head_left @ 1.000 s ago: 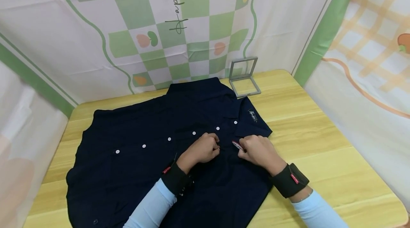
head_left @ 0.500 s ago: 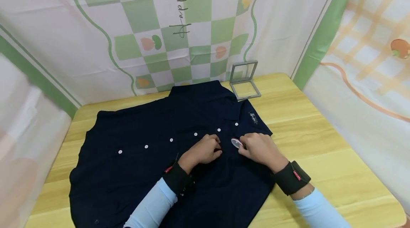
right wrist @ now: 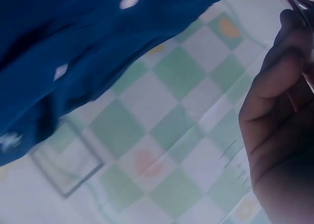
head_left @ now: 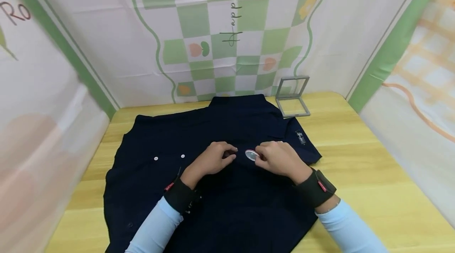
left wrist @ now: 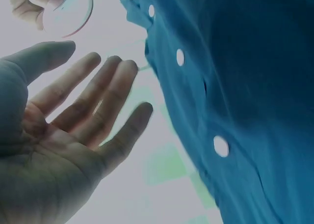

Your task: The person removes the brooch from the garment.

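A navy shirt (head_left: 245, 120) with white buttons lies spread out, its collar folded over at the right. Just above its front, my right hand (head_left: 279, 158) pinches a round white badge-like disc (head_left: 251, 155) with a red rim between thumb and fingers. Opposite it, my left hand (head_left: 214, 158) hovers near the disc, thumb and fingers apart. The left wrist view shows those left fingers (left wrist: 93, 94) loosely spread with nothing in them, and the disc (left wrist: 73, 15) in the other hand beyond. In the right wrist view only the disc's edge shows.
The shirt lies on a wood-grain table (head_left: 359, 174). A grey see-through display frame (head_left: 288, 97) stands unfolded at the back, beside the collar. A checked green-and-white curtain (head_left: 227, 43) hangs behind, with more cloth along both sides.
My left hand has lifted slightly from the shirt and its fingers have opened out. The disc in my right hand now shows its flat face. The head view has turned left.
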{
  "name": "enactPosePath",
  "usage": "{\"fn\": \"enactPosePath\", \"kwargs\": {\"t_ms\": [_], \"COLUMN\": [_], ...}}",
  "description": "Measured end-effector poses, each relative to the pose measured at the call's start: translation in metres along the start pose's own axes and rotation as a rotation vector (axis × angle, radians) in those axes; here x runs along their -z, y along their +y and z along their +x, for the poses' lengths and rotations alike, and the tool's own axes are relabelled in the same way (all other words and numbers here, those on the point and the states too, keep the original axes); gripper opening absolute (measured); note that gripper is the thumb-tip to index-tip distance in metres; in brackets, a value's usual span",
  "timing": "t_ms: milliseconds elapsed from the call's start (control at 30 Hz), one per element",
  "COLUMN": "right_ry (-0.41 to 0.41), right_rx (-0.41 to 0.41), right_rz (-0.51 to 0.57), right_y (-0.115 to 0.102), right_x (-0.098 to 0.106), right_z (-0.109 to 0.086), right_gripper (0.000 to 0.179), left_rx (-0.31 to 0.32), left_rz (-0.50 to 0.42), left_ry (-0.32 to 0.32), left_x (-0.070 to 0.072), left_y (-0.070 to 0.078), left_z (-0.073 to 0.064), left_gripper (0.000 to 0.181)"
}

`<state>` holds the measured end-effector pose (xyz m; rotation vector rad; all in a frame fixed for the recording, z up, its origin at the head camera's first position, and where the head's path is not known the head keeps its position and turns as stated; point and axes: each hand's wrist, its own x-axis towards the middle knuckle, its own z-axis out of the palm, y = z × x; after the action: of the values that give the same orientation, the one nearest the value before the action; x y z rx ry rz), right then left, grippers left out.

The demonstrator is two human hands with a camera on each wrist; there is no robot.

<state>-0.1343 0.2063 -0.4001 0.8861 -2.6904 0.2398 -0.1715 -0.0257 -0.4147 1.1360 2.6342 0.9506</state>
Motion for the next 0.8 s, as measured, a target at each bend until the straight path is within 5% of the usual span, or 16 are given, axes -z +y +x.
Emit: {"fn": "enactPosePath", "kwargs": {"t_ms": [333, 800], "right_ry": [-0.011, -0.036], "right_rx": [0.127, 0.2], "right_rz": [0.072, 0.162], "right_y": [-0.04, -0.068], "right_x": [-0.011, -0.027], "right_z": [0.046, 0.068], "right_gripper": [0.025, 0.023], "left_rx": [0.018, -0.048], "left_rz": [-0.055, -0.113], "left_ry": [0.085, 0.167], "left_x": [0.025, 0.03], "left_y": [-0.014, -0.032], "left_z": [-0.036, -0.066], "left_gripper": [0.021, 0.015]}}
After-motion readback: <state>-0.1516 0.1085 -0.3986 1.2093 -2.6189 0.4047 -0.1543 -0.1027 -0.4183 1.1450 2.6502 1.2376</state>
